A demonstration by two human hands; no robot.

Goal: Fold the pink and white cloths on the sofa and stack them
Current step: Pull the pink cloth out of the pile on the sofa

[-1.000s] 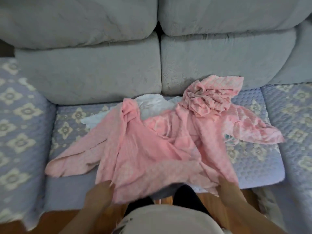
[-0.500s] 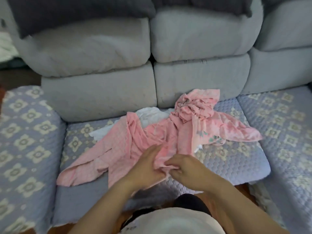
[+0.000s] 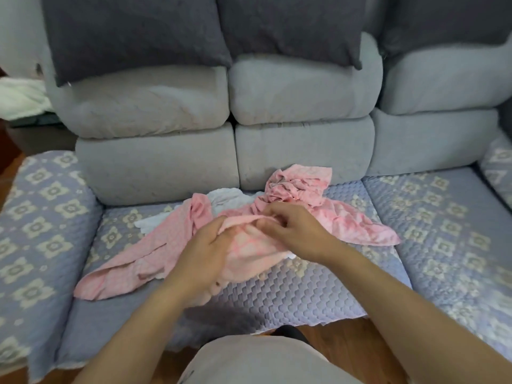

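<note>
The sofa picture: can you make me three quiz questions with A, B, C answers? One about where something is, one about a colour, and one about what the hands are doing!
1. Where does the white cloth lie?
A. On the floor
B. On the seat, partly under the pink cloths
C. On top of the dark pillows

2. What colour are the pillows on top of the sofa back?
A. Dark grey
B. Pink
C. Yellow

3. What are the left hand and right hand doing?
A. Resting flat on the seat
B. Holding a pillow
C. Gripping a fold of pink cloth

Answers: 1 B, since only its white edges peek out behind and beside the pink fabric. 2 A, because both pillows look dark grey against the lighter sofa. 3 C, as both hands' fingers curl round the pink fold between them.
</note>
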